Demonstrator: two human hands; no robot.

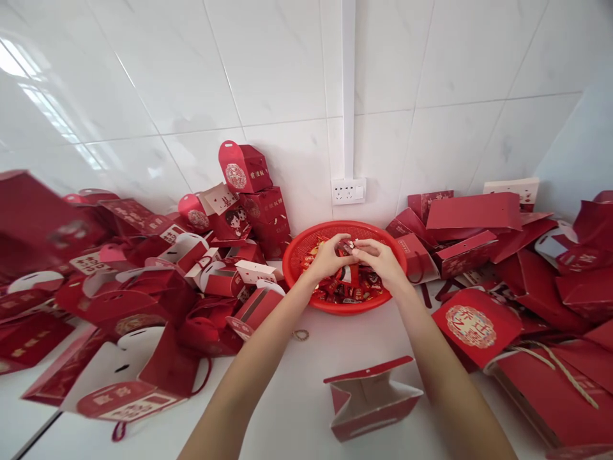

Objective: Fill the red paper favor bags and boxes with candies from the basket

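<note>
– While both arms reach over the basket, what are the hands doing?

– The left hand [330,257] curls its thumb and fingers around a small dark-red packet [345,248]. The right hand [380,259] has its thumb and fingers drawn close together at the packet's other side. I cannot tell whether they pinch it too.

– And where is that packet?

– Between the two hands, above the red plastic basket [352,308], which has a perforated rim. Small wrapped items [352,294], mostly red with some gold, lie heaped inside.

– What is close by?

– A little beaded ring [301,335] lies on the white table [287,396], in front of the basket and to the left. Nearer the wearer, between the forearms, an open red carton [373,412] has its pale inside showing.

– And farther out to the left?

– A crowd of red gift boxes [138,294], several with white inner flaps open. Towards the wall, a stack of boxes [268,220] carries a box with a rounded flap [245,167] on top.

– The right side?

– More red boxes and bags [472,214], piled at various angles. One red box [472,324] shows a round patterned emblem, and just beside it is a large red bag [558,390] with pale cord.

– Behind it all?

– A white tiled wall [278,57], with a socket panel [348,191] below a vertical white strip [348,89].
</note>
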